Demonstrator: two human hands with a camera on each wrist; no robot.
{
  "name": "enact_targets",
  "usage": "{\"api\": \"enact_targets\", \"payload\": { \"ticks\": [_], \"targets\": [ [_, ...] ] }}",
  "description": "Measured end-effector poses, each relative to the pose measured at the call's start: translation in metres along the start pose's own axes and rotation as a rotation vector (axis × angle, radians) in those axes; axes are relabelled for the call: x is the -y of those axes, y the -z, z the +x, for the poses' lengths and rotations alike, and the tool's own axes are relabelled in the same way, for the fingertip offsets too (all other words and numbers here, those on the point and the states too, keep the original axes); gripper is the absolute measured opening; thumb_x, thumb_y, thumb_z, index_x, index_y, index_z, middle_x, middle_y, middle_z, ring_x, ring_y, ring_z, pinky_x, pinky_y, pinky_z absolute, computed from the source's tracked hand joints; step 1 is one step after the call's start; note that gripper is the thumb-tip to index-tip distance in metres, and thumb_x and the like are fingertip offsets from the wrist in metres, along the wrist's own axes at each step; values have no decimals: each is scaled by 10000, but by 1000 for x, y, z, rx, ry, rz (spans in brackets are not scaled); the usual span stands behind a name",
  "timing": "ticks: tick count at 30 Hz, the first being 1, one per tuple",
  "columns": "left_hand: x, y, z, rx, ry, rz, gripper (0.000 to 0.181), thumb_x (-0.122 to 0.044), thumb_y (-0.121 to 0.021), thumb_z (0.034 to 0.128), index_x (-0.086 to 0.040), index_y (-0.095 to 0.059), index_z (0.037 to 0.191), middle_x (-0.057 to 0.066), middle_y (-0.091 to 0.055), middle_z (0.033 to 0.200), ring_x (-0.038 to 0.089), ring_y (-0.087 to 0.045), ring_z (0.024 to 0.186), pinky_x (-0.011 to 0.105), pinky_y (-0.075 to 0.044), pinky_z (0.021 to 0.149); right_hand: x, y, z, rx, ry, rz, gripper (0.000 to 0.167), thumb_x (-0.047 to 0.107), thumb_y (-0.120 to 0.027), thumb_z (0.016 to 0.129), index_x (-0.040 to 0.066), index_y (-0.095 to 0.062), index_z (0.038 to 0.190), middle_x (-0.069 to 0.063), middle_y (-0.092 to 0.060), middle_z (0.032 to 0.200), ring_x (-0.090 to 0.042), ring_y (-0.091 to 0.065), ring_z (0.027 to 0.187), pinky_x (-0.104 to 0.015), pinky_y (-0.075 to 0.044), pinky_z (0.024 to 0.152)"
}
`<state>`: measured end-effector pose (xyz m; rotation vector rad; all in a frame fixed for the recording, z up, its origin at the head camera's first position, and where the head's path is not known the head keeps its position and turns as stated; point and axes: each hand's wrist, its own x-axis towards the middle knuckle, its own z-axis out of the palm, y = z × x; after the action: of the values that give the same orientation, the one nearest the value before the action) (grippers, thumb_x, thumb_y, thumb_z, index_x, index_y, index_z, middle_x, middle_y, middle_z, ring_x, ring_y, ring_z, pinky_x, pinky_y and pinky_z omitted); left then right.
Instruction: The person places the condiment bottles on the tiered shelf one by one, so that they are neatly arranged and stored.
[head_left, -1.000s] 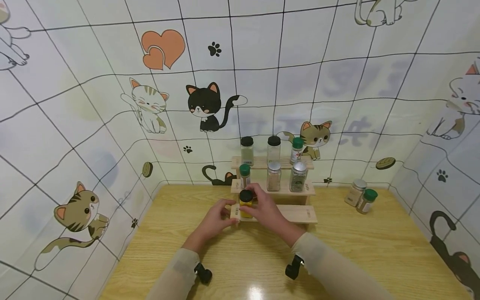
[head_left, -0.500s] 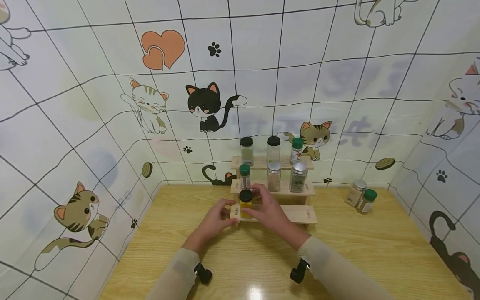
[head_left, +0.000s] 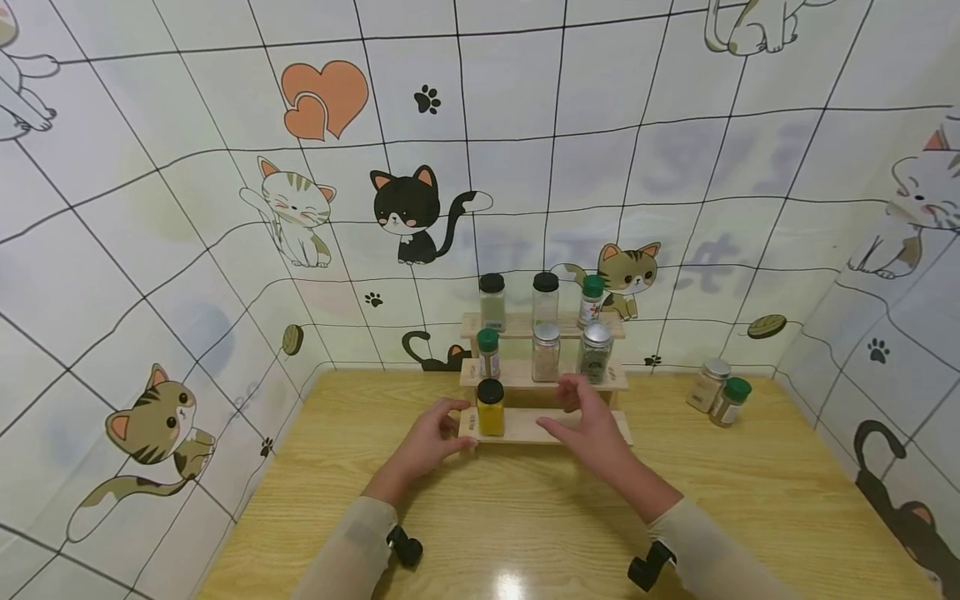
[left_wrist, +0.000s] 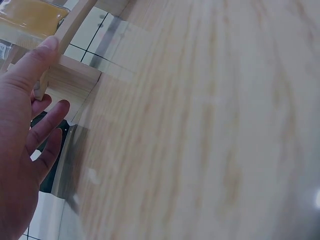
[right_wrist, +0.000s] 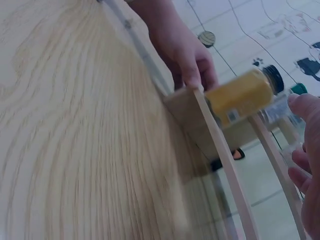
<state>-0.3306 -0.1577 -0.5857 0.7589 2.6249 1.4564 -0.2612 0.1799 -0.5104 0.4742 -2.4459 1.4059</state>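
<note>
A yellow-filled spice jar [head_left: 491, 410] with a black lid stands upright at the left end of the bottom tier of a three-tier wooden spice rack [head_left: 525, 429]. My left hand [head_left: 431, 437] grips the left end of that tier; in the left wrist view the thumb [left_wrist: 35, 62] lies on the board's front edge, the other fingers beyond it. My right hand [head_left: 596, 433] hovers over the right part of the same tier, thumb and fingers apart, holding nothing. In the right wrist view the yellow jar [right_wrist: 240, 97] is apart from my right hand [right_wrist: 309, 160].
On the middle tier stand a green-lidded jar [head_left: 489, 354] and two silver-lidded jars [head_left: 546, 354]. The top tier bears two black-lidded jars [head_left: 492, 304] and a green-lidded one [head_left: 591, 302]. Two more jars [head_left: 708, 386] stand at the table's right back, near the cat-patterned wall [head_left: 675, 167].
My right hand has let go of the yellow spice jar and moved right, away from it. The jar stays on the bottom tier. My left hand keeps its place on the rack's end.
</note>
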Motion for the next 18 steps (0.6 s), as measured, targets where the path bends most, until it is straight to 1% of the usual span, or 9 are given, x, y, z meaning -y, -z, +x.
{"api": "enact_targets", "payload": {
  "ticks": [4,6,9,11,15,18],
  "targets": [
    [-2,0,-1,-2,7,11,640,-294,-930,942,-177,-631,1496,3,-640,1384,135,-724,1061,343,-591,911,-12,25,-8,-66,21,-46,650,158,-906,961,27,-507,1456,-116,-658,1248,-328,-656,1122,-423,-559,951],
    [-3,1,-1,-5,11,7,638,-294,-930,941,-175,-633,1493,8,-639,1383,142,-721,1062,350,-591,913,-17,40,-13,-99,30,-72,622,129,-898,963,11,-515,1439,-137,-662,1231,-339,-658,1109,-432,-564,935],
    [-3,1,-2,-6,12,6,641,-284,-937,934,-170,-638,1490,18,-640,1388,149,-720,1059,350,-589,909,-29,62,-20,-157,36,-123,558,121,-869,990,-12,-532,1414,-145,-668,1207,-335,-653,1090,-394,-552,908],
    [-2,1,-2,-8,11,3,644,-284,-939,931,-173,-640,1491,14,-639,1403,145,-721,1057,347,-591,905,-36,77,-25,-195,25,-151,508,126,-836,1019,-18,-535,1402,-163,-659,1210,-342,-642,1091,-352,-529,891],
    [0,1,-1,-7,-2,2,666,-290,-937,932,-168,-635,1513,15,-641,1418,145,-726,1051,347,-601,905,-52,107,-35,-284,-26,-203,433,174,-772,1072,7,-532,1391,-175,-636,1228,-297,-614,1091,-244,-471,876],
    [-1,1,-1,-2,-9,8,686,-302,-931,937,-158,-626,1534,12,-641,1408,151,-726,1048,352,-606,918,-66,129,-42,-378,-83,-218,427,175,-759,1077,4,-532,1395,-158,-622,1221,-176,-602,1040,-165,-459,849]
  ]
}}
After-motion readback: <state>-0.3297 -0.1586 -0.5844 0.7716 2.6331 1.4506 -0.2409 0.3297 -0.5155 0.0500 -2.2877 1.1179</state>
